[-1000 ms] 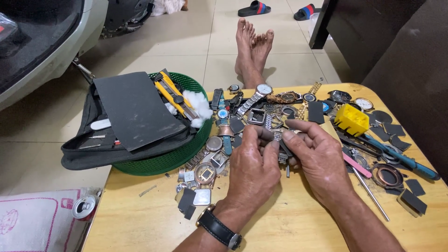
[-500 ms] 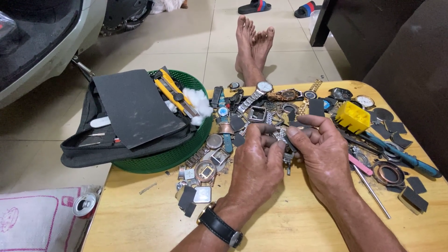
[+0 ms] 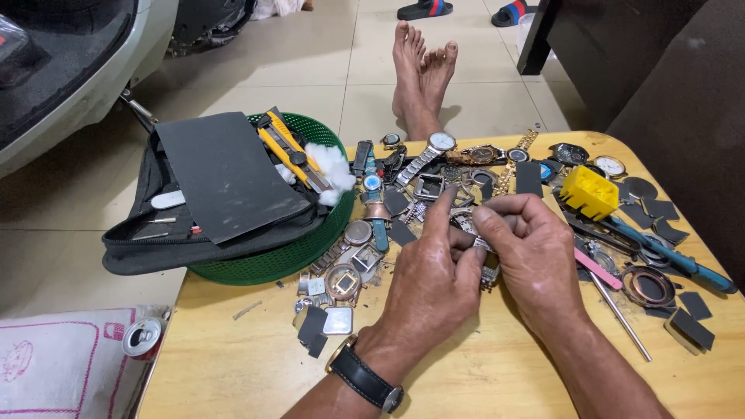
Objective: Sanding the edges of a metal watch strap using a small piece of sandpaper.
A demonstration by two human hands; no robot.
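Observation:
My left hand and my right hand meet above the middle of a round wooden table. Together they pinch a small metal watch with a link bracelet, which is mostly hidden between the fingers. My left wrist wears a black-strapped watch. Around my hands lie several watches, cases and dark sandpaper squares, among them a silver watch and a gold-toned watch.
A green basket at the table's left edge holds a black pouch, a dark sandpaper sheet, a yellow knife and cotton. A yellow block, blue-handled pliers and pink file lie right. My bare feet rest on the floor.
My hands stay together over the same spot, with the fingers shifting slightly on the small watch. Nothing else has moved.

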